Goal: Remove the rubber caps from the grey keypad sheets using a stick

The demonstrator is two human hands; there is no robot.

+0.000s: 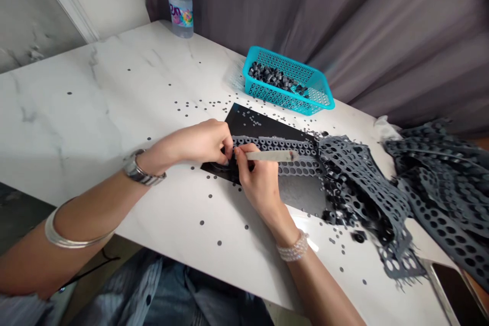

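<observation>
My right hand (260, 183) is closed around a pale, stick-like tool (273, 155), its working end hidden by the fingers. Close beside its fingertips, my left hand (210, 142) is pinched at the left end of a grey rubber sheet (275, 145); what lies between those fingers is hidden. Rows of round rings and holes run along the sheet. Under it lies a black board (305, 193), tilted across the table and sprinkled with small dark discs.
A turquoise basket (288, 102) holding small black rubber pieces stands behind the board. At right are a pile of perforated grey sheets (443, 178), loose black pieces (344, 204) and a phone (454, 290). A water bottle (179, 5) stands at the back left. Discs dot the white table (114, 112).
</observation>
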